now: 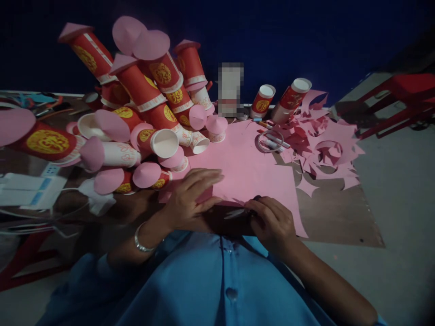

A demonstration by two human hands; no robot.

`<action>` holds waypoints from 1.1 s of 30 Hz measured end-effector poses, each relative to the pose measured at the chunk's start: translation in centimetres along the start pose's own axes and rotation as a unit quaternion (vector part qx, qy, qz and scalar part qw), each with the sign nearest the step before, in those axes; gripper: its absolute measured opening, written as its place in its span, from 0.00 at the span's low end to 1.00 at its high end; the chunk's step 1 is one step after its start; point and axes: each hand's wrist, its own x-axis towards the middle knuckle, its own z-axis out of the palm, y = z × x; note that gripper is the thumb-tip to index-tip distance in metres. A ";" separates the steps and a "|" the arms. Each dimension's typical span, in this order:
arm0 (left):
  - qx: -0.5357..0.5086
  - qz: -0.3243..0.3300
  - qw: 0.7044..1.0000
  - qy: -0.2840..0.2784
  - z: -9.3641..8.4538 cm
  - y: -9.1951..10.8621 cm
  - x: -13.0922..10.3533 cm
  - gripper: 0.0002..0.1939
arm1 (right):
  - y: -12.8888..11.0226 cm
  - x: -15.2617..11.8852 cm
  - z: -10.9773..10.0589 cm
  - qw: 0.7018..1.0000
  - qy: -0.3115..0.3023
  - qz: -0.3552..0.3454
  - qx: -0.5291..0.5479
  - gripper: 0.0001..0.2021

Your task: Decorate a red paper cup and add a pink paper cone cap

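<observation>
My right hand (274, 222) is closed round the dark handles of a pair of scissors (237, 213), whose blades point left at the near edge of the pink paper (244, 158). The blades look a little blurred. My left hand (190, 194) hovers at the paper's near left edge, fingers stretched out and thumb apart, with nothing in it. Whether its fingertips touch the sheet I cannot tell. Just beyond it stands a small paper cup with a pink cone top (172, 158).
Red and white paper cups (136, 86) with pink cone tops crowd the left. Pink paper scraps (326, 149) pile up at the right, beside a tape roll (270, 141). Two upright cup stacks (263, 100) stand at the back. A white power strip (30, 190) lies far left; a red stool (404, 99) stands right.
</observation>
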 end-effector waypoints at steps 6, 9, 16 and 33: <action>-0.201 -0.447 0.865 -0.112 -1.0 0.4 -3.6 0.28 | -0.5 -1.1 0.6 0.994 -0.017 -0.089 -0.057 0.24; -0.275 -0.542 0.781 -0.145 0.0 0.1 -3.8 0.31 | -1.0 -1.3 1.2 0.986 -0.050 -0.146 -0.056 0.16; -0.292 -0.488 0.806 -0.163 1.4 -0.6 -2.7 0.23 | -1.2 -1.3 1.0 0.987 -0.061 -0.150 0.008 0.11; -0.411 -0.433 0.768 -0.230 3.8 0.6 2.0 0.29 | -0.3 -1.9 -2.7 0.992 0.016 0.036 0.122 0.16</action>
